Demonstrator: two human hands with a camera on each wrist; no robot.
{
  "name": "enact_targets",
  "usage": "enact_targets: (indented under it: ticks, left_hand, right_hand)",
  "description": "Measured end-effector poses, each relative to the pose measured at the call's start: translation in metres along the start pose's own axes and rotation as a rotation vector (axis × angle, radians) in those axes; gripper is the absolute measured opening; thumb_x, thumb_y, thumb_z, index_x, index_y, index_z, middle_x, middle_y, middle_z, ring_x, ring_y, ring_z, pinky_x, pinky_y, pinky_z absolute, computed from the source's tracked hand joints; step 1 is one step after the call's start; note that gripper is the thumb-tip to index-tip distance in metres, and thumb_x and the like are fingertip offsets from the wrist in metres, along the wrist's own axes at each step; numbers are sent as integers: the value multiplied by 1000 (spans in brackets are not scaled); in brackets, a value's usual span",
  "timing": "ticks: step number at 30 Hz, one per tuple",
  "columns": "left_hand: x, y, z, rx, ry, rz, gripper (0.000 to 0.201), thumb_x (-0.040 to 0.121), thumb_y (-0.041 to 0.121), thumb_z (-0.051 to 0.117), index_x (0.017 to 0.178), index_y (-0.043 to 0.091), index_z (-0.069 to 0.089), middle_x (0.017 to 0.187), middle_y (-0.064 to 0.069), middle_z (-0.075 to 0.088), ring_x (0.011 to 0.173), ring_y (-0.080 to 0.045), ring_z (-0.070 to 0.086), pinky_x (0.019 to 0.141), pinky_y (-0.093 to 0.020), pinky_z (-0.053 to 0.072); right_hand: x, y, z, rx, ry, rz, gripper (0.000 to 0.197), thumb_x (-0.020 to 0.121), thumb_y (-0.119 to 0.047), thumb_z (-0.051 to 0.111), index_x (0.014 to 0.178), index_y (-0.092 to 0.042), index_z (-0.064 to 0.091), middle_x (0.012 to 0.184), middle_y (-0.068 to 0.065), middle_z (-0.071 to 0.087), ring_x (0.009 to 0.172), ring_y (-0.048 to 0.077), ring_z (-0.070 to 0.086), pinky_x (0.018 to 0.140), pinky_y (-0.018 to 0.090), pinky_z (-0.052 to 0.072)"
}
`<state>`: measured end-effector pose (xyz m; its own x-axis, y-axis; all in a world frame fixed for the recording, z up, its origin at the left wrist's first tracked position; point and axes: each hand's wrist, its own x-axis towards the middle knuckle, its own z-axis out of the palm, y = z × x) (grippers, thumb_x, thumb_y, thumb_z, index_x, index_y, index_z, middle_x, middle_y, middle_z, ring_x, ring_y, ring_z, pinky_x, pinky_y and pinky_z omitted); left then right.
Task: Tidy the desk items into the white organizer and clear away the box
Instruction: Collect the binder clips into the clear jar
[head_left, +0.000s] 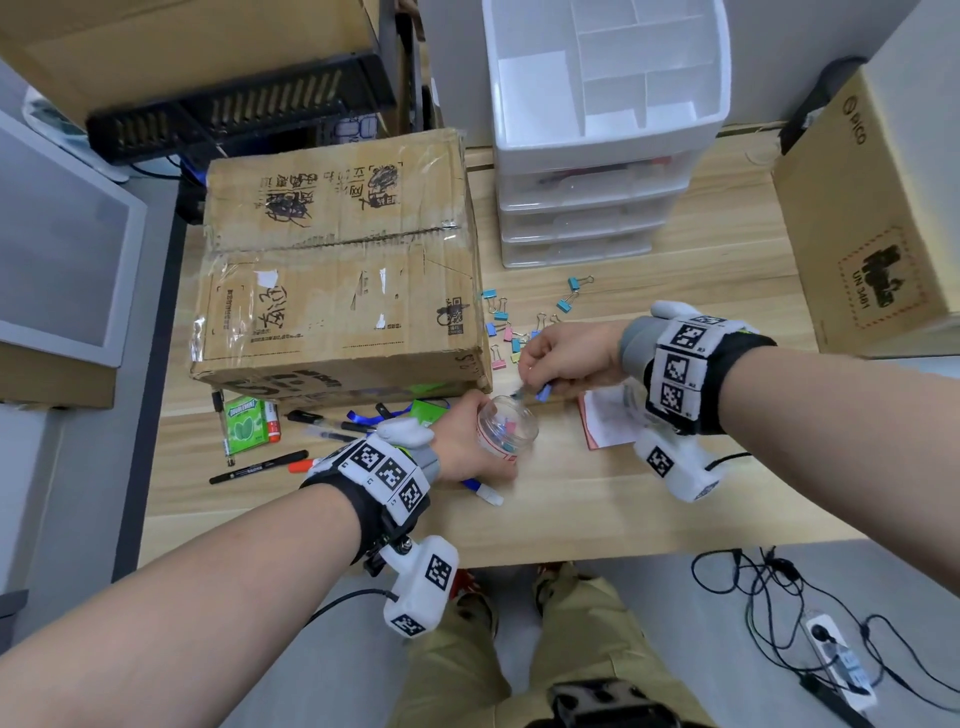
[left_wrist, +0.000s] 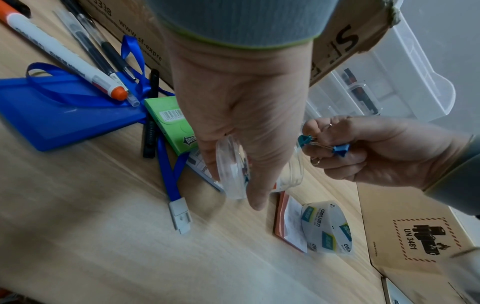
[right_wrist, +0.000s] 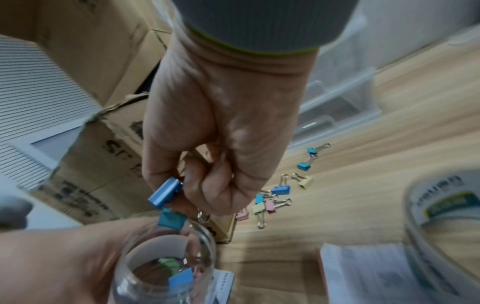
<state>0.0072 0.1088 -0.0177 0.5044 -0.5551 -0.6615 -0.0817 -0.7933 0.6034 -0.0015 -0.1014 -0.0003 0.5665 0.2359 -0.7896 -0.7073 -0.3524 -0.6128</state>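
Note:
My left hand (head_left: 460, 441) grips a clear plastic jar (head_left: 506, 427) above the desk; several coloured binder clips lie inside the jar (right_wrist: 166, 267). My right hand (head_left: 566, 353) pinches blue binder clips (right_wrist: 166, 192) by their wire handles just over the jar's mouth. In the left wrist view the same blue clips (left_wrist: 322, 145) stick out of the curled right hand (left_wrist: 369, 150) beside the jar (left_wrist: 259, 172). More loose binder clips (head_left: 511, 325) are scattered on the wood behind. The white organizer (head_left: 602, 130) stands at the back, the worn cardboard box (head_left: 337, 265) to its left.
Pens, markers (head_left: 260, 467) and a green gum pack (head_left: 244, 428) lie in front of the box. A blue card holder with lanyard (left_wrist: 59, 107), a tape roll (left_wrist: 327, 226) on a notepad and another carton (head_left: 872, 218) at right crowd the desk. Cables lie on the floor.

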Motion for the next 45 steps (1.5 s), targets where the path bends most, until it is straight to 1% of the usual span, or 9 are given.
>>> enact_targets:
  ticks: [3, 9, 14, 18, 21, 25, 29, 34, 45]
  left_hand:
    - [1, 4, 2, 3, 15, 35, 56, 68, 15, 89, 101, 18, 44, 89, 10, 56, 80, -6, 54, 62, -8, 41]
    - [4, 7, 1, -46, 35, 33, 71, 64, 16, 90, 119, 13, 45, 100, 8, 61, 91, -8, 60, 71, -12, 44]
    - [4, -1, 3, -63, 59, 6, 77, 60, 20, 92, 118, 18, 43, 109, 5, 62, 98, -11, 61, 85, -23, 48]
    - [4, -3, 4, -76, 53, -4, 71, 58, 17, 93, 108, 20, 42, 101, 5, 62, 92, -14, 61, 84, -29, 52]
    - [3, -2, 0, -36, 50, -8, 75, 61, 20, 92, 118, 16, 43, 101, 9, 59, 92, -10, 59, 78, -22, 46]
    - [1, -2, -3, -36, 34, -8, 81, 64, 20, 91, 127, 9, 42, 108, 3, 60, 97, -12, 59, 81, -20, 43]
    - [-2, -7, -2, -20, 54, -23, 78, 62, 19, 91, 123, 10, 43, 109, 0, 63, 93, -13, 60, 78, -23, 46]
    - [-3, -14, -6, 47, -17, -34, 75, 60, 24, 92, 117, 18, 44, 107, 3, 61, 97, -15, 61, 80, -25, 50]
    - [1, -9, -10, 50, -57, -67, 84, 62, 24, 93, 129, 16, 43, 112, 7, 59, 100, -11, 59, 84, -21, 47]
  right_hand:
    - [-5, -13, 9, -131, -39, 29, 6, 82, -8, 66, 87, -12, 66, 72, 11, 56, 54, 15, 44, 47, 21, 36]
    - [1, -23, 29, -218, 46, 6, 12, 86, -11, 66, 94, -1, 69, 81, 15, 71, 67, 21, 65, 63, 26, 53]
    - [-4, -31, 30, -126, -13, 24, 23, 94, -1, 54, 109, 10, 66, 95, 20, 67, 75, 24, 67, 71, 31, 61]
    - [-9, -30, 28, 34, -64, 69, 33, 91, 12, 43, 116, 8, 63, 100, 23, 67, 81, 28, 71, 75, 29, 62]
    - [-11, -29, 21, 101, -76, 102, 23, 95, 1, 50, 114, 6, 62, 99, 23, 73, 87, 33, 73, 72, 30, 62]
    - [1, -9, -13, 75, 200, 64, 19, 95, -11, 56, 102, 2, 67, 95, 18, 75, 82, 28, 67, 64, 29, 58]
    - [11, 17, -45, -258, 608, 146, 31, 87, -9, 57, 117, -10, 57, 109, 12, 66, 88, 27, 63, 85, 38, 57]
    - [28, 29, -53, -570, 651, 267, 69, 75, -17, 71, 137, -14, 40, 130, 13, 50, 105, 32, 58, 81, 39, 51]
    - [57, 29, -63, -754, 709, 104, 74, 58, -16, 82, 124, -17, 47, 124, 6, 50, 111, 31, 48, 92, 41, 48]
